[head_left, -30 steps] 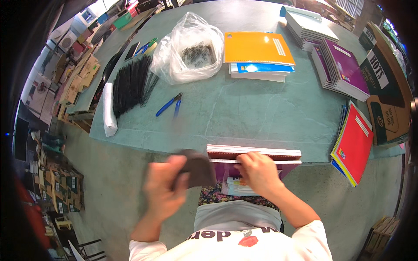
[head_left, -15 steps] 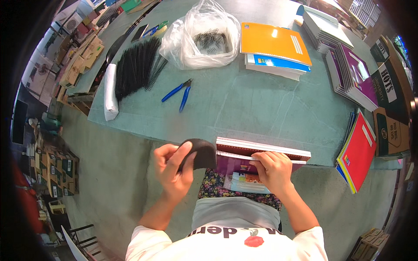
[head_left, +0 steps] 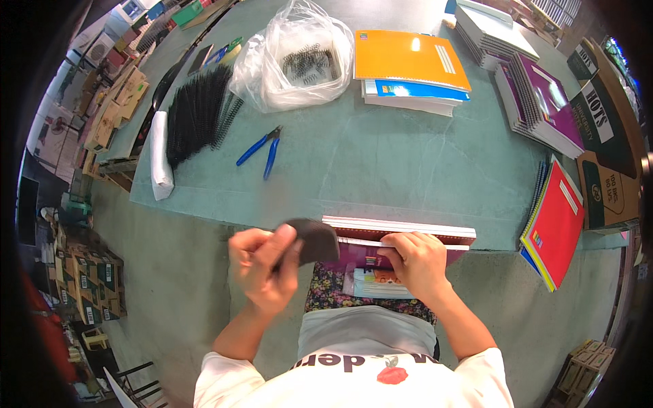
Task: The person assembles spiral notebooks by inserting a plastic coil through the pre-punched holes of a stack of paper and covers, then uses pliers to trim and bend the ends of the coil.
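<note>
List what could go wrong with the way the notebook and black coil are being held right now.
1. The notebook overhangs the near edge of the table, steadied only by the right hand; it may tip toward the lap.
2. The left hand grips the black coil at one end only; it might twist or miss the punched edge.
3. The blue pliers lie a reach away, across the table.

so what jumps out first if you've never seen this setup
The two hands at the table's near edge: the left hand grips a black coil at the end of a notebook that the right hand steadies. Beyond them lie blue pliers, a fan of black coils on the left and an orange notebook stack.
</note>
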The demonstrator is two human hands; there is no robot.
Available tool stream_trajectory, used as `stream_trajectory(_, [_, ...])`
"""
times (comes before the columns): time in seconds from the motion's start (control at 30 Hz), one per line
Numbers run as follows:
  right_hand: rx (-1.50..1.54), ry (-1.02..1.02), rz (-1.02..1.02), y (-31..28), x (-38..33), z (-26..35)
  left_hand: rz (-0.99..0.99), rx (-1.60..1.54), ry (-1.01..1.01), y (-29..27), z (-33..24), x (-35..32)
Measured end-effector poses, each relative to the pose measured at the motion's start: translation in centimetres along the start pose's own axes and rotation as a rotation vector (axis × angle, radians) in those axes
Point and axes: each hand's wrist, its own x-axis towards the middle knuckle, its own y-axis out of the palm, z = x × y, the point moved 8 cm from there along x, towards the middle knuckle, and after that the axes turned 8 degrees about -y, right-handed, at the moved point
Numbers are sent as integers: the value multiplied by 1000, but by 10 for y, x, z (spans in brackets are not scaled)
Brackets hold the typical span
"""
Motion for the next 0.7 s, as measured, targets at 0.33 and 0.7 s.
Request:
stream_trajectory(0.33, [827, 537, 160, -32, -66, -79, 387, 8, 50, 57, 8, -20])
stream_trajectory(0.7, [1148, 699, -386, -22, -85, -88, 524, -43, 86, 74, -8, -21])
